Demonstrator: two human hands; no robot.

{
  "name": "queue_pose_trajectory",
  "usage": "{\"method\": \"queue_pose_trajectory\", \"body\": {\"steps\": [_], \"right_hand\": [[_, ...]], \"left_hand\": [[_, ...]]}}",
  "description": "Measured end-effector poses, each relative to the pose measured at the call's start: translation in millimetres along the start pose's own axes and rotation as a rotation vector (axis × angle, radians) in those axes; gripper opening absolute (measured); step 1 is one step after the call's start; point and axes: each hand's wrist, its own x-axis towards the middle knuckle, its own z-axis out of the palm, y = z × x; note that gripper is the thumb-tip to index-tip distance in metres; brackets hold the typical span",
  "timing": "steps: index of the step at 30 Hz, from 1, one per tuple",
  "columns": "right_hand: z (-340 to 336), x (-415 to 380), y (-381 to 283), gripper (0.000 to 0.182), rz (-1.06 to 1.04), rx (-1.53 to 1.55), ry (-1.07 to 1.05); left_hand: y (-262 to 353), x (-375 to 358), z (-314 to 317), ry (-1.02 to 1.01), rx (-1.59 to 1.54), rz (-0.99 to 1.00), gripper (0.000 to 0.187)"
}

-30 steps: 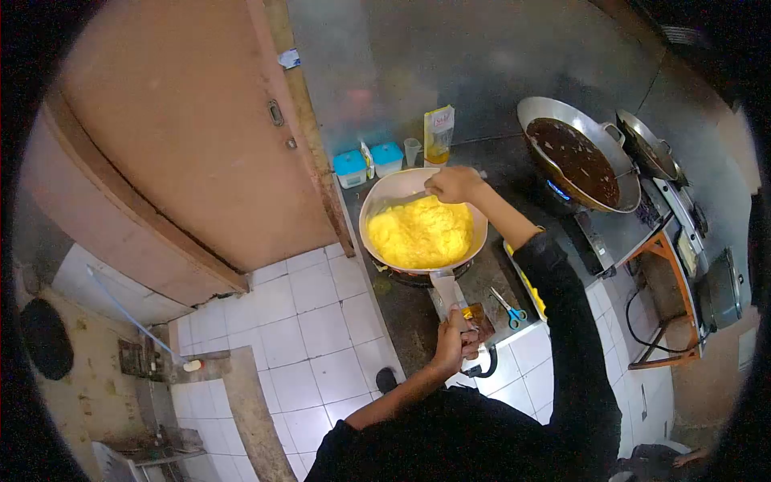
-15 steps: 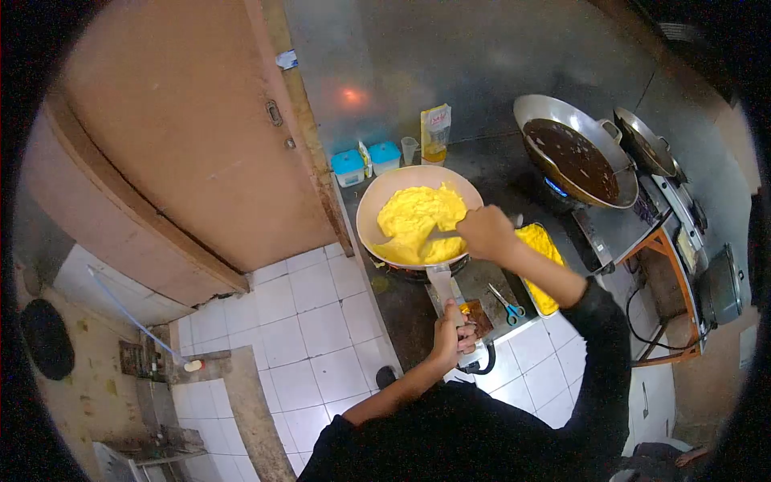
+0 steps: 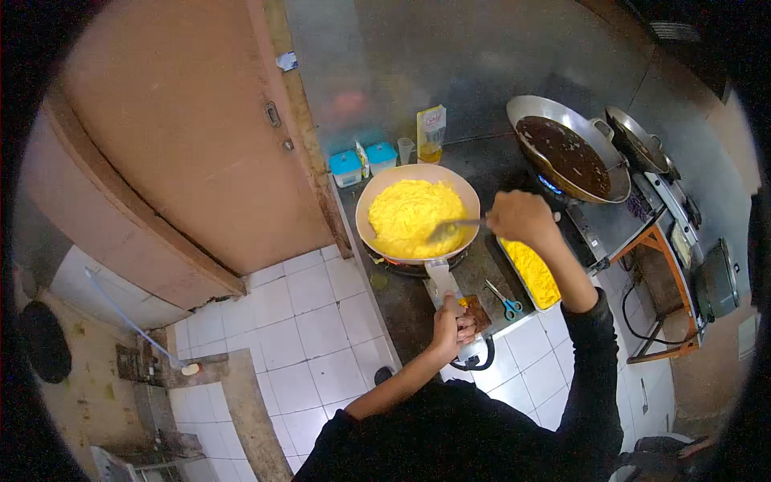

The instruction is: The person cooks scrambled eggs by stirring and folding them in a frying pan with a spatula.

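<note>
My left hand (image 3: 451, 328) is closed around the pale handle (image 3: 440, 279) of a frying pan (image 3: 469, 191) on a stove burner. Soft yellow food that looks like scrambled egg (image 3: 411, 210) fills most of the pan. My right hand (image 3: 516, 217), to the right of the pan, grips a spatula (image 3: 454, 228); its blurred dark blade rests at the right side of the yellow food. Below my right hand, a rectangular tray (image 3: 552, 304) holds more yellow food. Scissors with blue handles (image 3: 511, 306) lie between the tray and the pan handle.
At the back right, a large wok (image 3: 522, 107) of dark liquid sits over a blue flame, with another pan (image 3: 642, 145) beyond it. Two blue-lidded containers (image 3: 346, 163), a small clear cup (image 3: 405, 149) and an oil pouch (image 3: 431, 132) stand behind the frying pan. A door (image 3: 185, 136) is on the left.
My right hand has moved right and slightly up with the spatula. The yellow food, earlier spread with a gap, is now gathered in a rounder mass. My left hand stays on the handle.
</note>
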Motion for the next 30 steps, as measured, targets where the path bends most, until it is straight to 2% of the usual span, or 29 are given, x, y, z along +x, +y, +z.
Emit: {"method": "queue_pose_trajectory", "body": {"steps": [2, 4, 6, 9, 11, 13, 16, 19, 23, 25, 26, 27, 30], "right_hand": [[26.5, -9.7, -9.1, 0.021, -0.029, -0.048, -0.012], [61.5, -11.7, -31.8, 0.019, -0.068, 0.083, 0.028], [77.9, -22.0, -70.6, 0.018, -0.065, 0.171, 0.107], [114.0, -9.5, -107.3, 0.017, 0.035, 0.228, 0.074], [137.1, 13.0, -107.7, 0.02, 0.123, 0.295, 0.211], [133.9, 22.3, -101.5, 0.025, 0.19, 0.352, 0.231], [134.2, 36.9, -88.2, 0.016, 0.195, 0.434, 0.315], [129.9, 58.6, -83.0, 0.016, 0.208, 0.409, 0.312], [126.9, 63.4, -100.3, 0.012, 0.208, 0.411, 0.346], [117.2, 46.2, -102.9, 0.013, 0.01, 0.339, 0.205], [108.8, 38.2, -97.0, 0.013, -0.024, 0.35, 0.176], [97.0, 32.5, -88.2, 0.013, -0.02, 0.349, 0.18], [57.2, 18.9, -54.6, 0.02, 0.033, 0.259, -0.015]], "left_hand": [[2.4, -0.7, 0.6, -0.002, -0.005, -0.003, 0.049], [2.4, -2.0, -1.5, 0.046, 0.008, -0.005, 0.045], [1.1, -0.5, -4.8, 0.001, 0.014, 0.017, 0.044], [-4.5, 4.9, -16.5, -0.066, 0.031, 0.028, 0.044], [-2.0, 2.7, -12.3, -0.098, 0.038, 0.036, 0.044], [5.8, -8.2, -1.1, -0.016, -0.005, 0.021, 0.044], [4.1, -3.2, -3.8, 0.065, -0.004, 0.027, 0.042], [1.4, -1.2, -7.0, 0.068, 0.036, -0.001, 0.051], [-0.4, 7.3, -14.4, 0.012, 0.042, -0.001, 0.052], [2.1, 4.5, -16.0, -0.057, -0.02, -0.008, 0.045], [3.3, -0.4, -9.2, 0.031, 0.003, 0.02, 0.046], [4.4, -0.2, -8.7, 0.027, 0.007, 0.019, 0.046], [4.3, -1.5, -10.3, 0.008, -0.009, 0.005, 0.047]]}}
